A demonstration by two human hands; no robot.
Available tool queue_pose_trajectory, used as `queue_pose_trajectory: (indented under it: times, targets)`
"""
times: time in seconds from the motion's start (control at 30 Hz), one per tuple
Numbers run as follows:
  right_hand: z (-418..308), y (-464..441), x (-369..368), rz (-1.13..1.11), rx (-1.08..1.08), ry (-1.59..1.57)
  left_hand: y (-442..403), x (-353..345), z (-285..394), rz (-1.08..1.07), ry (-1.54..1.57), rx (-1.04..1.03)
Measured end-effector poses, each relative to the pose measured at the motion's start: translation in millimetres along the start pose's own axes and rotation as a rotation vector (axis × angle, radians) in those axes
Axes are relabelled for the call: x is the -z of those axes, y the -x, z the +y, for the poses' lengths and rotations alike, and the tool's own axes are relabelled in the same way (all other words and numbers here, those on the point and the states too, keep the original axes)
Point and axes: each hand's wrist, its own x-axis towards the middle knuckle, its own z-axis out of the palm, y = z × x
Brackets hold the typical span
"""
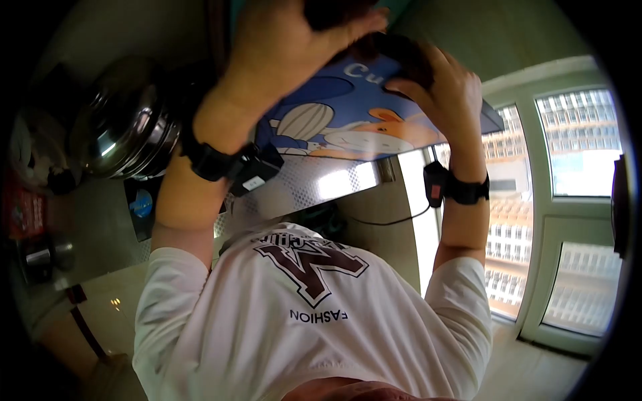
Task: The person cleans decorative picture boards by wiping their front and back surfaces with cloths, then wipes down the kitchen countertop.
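Note:
Near the top edge, my left hand (294, 47) is curled around a dark piece (334, 10), its thumb stretched toward the right. My right hand (445, 87) is closed on another dark, nearly black piece (409, 57), with thumb and fingers on either side of it. Shadow hides what kind of things these are, and whether they are joined. Below both hands is a blue cartoon-printed board or mat (374, 130) with white lettering, partly covered by my hands. Each wrist wears a black strap with a small box.
Shiny metal pots (127, 127) are stacked at the left, near a dark packet with a blue label (140, 204). A patterned metal counter edge (294, 184) runs in front of my body. A thin black cable (394, 222) hangs by my right wrist. Windowed doors (542, 207) stand at the right.

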Motion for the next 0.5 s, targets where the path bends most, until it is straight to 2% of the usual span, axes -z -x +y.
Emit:
queue_pose_trajectory:
  times: [0.03,0.07,0.1,0.13,0.17,0.2,0.27,0.33,0.37,0.4,0.43,0.47,0.5]
  targets:
    - [-4.7,0.5,3.3,-0.097,-0.096,0.034,-20.6,6.7,30.4,-0.197,-0.240,-0.107]
    - [-9.5,1.2,5.5,-0.194,-0.193,0.064,-24.6,0.9,32.9,-0.307,-0.418,-0.116]
    - [-13.1,1.8,6.4,-0.195,-0.224,0.071,-28.6,-4.9,35.6,-0.417,-0.591,-0.145]
    - [-16.3,2.0,6.7,-0.098,-0.158,0.080,-26.7,-8.2,47.9,-0.521,-0.804,-0.047]
    - [-19.4,2.6,5.1,0.001,-0.092,0.091,-26.2,-11.9,46.5,-0.542,-0.794,-0.070]
    - [-21.3,4.5,1.9,0.007,-0.123,0.100,-24.8,-11.0,40.6,-0.491,-0.722,-0.134]
    - [-23.3,9.0,-5.4,0.237,-0.043,0.066,-24.4,-9.1,32.8,-0.464,-0.628,-0.226]
    - [-23.2,24.9,-36.3,0.459,-0.044,0.139,-25.2,-7.9,31.7,-0.571,-0.633,-0.074]
    - [-20.6,36.2,-61.1,0.591,-0.045,0.196,-24.2,-8.5,31.1,-0.590,-0.612,-0.113]
    - [-36.0,51.1,-79.8,0.442,-0.159,0.182,-23.7,-9.1,30.0,-0.560,-0.615,-0.108]
    - [-46.8,62.2,-102.9,0.494,-0.172,0.119,-24.3,-10.6,30.4,-0.527,-0.619,-0.103]
    - [-53.9,76.5,-121.1,0.403,-0.146,0.206,-24.8,-12.0,33.3,-0.537,-0.601,-0.141]
    - [-64.1,90.7,-141.1,0.286,-0.095,0.059,-25.3,-12.7,35.4,-0.536,-0.638,-0.114]
